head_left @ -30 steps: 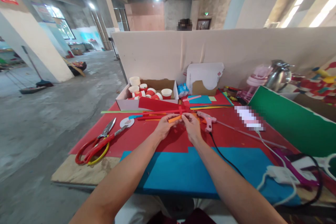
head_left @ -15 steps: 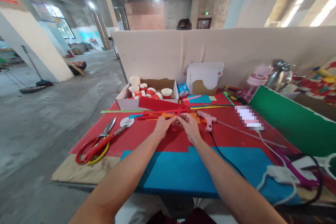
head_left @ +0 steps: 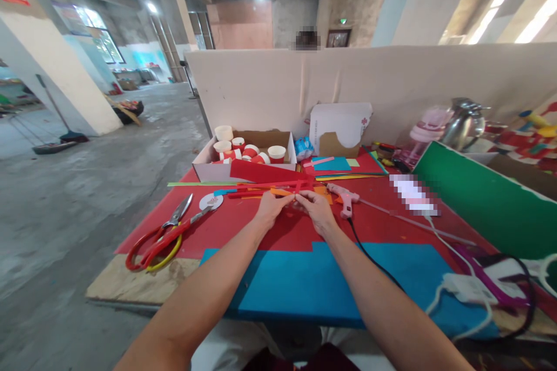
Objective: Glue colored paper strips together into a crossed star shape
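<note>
My left hand (head_left: 270,208) pinches an orange paper strip (head_left: 281,192) between thumb and fingers. Fingertip to fingertip with it, my right hand (head_left: 317,210) is closed on the same piece, where a narrow red strip (head_left: 298,185) stands up; how the two strips join is hidden by the fingers. Just behind the hands lie several red paper strips (head_left: 256,188) and a blue one (head_left: 225,192). A pink glue gun (head_left: 347,199) rests on the table to the right of my right hand, beside a small orange paper piece (head_left: 322,193).
Scissors (head_left: 163,239) and a white disc (head_left: 211,202) lie at left. Behind stands a box (head_left: 243,173) of red-and-white paper cups (head_left: 277,155). To the right are a phone (head_left: 413,194), a green panel (head_left: 483,203), a kettle (head_left: 461,124) and a black cable (head_left: 369,252). Blue sheets (head_left: 296,284) cover the front edge.
Both hands stay nearly in place on the strip. The right hand's fingers have shifted slightly and flattened. Beyond the partition, a person's head has moved a little.
</note>
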`<state>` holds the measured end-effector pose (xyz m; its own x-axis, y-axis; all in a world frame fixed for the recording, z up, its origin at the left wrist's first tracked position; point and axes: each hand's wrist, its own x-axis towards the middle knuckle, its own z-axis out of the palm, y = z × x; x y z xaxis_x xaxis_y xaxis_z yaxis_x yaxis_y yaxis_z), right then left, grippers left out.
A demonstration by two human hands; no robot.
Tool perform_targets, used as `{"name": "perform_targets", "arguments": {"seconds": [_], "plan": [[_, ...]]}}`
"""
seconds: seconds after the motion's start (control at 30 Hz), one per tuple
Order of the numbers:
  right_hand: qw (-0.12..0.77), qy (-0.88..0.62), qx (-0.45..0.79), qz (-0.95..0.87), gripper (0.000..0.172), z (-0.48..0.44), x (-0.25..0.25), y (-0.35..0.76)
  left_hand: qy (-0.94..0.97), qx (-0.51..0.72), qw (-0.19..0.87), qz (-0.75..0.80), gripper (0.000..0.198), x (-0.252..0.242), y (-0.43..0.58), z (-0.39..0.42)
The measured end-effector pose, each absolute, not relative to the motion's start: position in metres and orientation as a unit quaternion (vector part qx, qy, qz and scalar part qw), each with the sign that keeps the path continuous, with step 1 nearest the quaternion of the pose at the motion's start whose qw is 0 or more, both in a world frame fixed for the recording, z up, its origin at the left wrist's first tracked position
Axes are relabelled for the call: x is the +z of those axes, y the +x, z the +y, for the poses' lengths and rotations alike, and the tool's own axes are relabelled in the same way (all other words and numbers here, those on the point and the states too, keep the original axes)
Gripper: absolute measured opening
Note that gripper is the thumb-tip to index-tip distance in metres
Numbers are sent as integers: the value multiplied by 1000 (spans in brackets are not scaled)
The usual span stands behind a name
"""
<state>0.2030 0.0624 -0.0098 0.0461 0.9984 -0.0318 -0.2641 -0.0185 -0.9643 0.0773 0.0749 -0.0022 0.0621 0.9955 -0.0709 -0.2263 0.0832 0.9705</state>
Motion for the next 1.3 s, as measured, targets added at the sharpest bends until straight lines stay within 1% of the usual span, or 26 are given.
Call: {"name": "perform_targets", "arguments": {"seconds": [0.1, 0.23, 0.43, 0.8, 0.87, 0.97, 1.03, 1.13, 1.2, 1.3], "plan": [[555, -450, 560, -418, 29, 63, -9, 205, 434, 511, 600, 437, 22, -1, 77, 74], [563, -462, 532, -431, 26, 62, -8, 204, 428, 498, 619, 431, 26, 0, 76, 75], [574, -468, 517, -431, 24, 60, -10, 200, 443, 539, 580, 420, 22, 0, 77, 77], [517, -523, 523, -431, 26, 61, -5, 206, 374, 597, 569, 425, 29, -1, 67, 85], [526, -520, 524, -423, 27, 62, -5, 207, 355, 626, 557, 414, 29, 0, 63, 89], [564, -498, 541, -376, 30, 62, -4, 208, 320, 648, 567, 395, 32, 1, 61, 91], [586, -474, 559, -346, 31, 62, -3, 207, 342, 626, 581, 392, 32, 0, 63, 89], [605, -430, 575, -344, 32, 61, -2, 204, 427, 552, 600, 392, 29, -1, 71, 83], [609, -407, 581, -355, 33, 60, -3, 202, 466, 511, 606, 393, 28, -2, 75, 79], [600, -411, 578, -370, 33, 61, -6, 201, 483, 498, 599, 401, 26, -2, 77, 77]]}}
